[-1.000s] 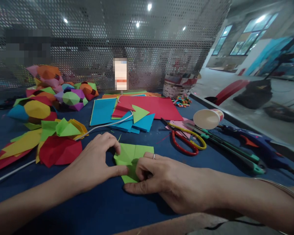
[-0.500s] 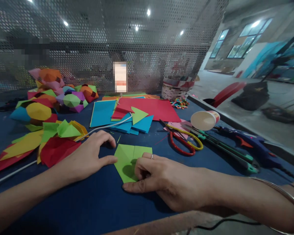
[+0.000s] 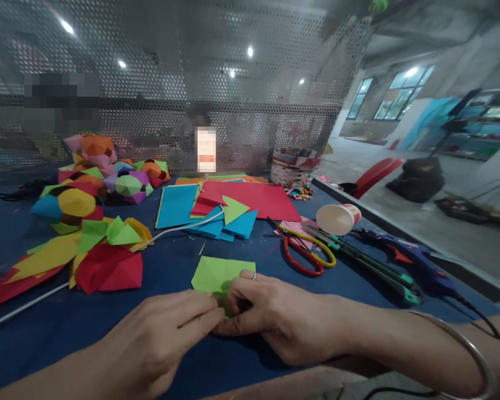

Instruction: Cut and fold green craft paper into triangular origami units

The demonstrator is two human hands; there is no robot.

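Note:
A light green paper [image 3: 216, 271] with folded edges lies on the dark blue tabletop in front of me. My left hand [image 3: 166, 328] has its fingers pressed together on the paper's near left edge, its fingertips meeting my right thumb. My right hand [image 3: 275, 314], with a ring and a bracelet, is curled over the paper's near right part and pinches it. The two hands cover the near edge of the paper.
Red sheets [image 3: 266, 200] and blue sheets [image 3: 177, 203] lie behind, with scissors [image 3: 304, 258], a cutter [image 3: 370, 269], a paper cup [image 3: 337, 219] and a glue gun [image 3: 416, 261] rightward. Folded paper balls [image 3: 77, 202] and red paper [image 3: 108, 268] sit left.
My left hand has moved right and nearer, from the paper's left corner to its near edge beside my right thumb, and its fingers have closed together. The view has tilted slightly upward.

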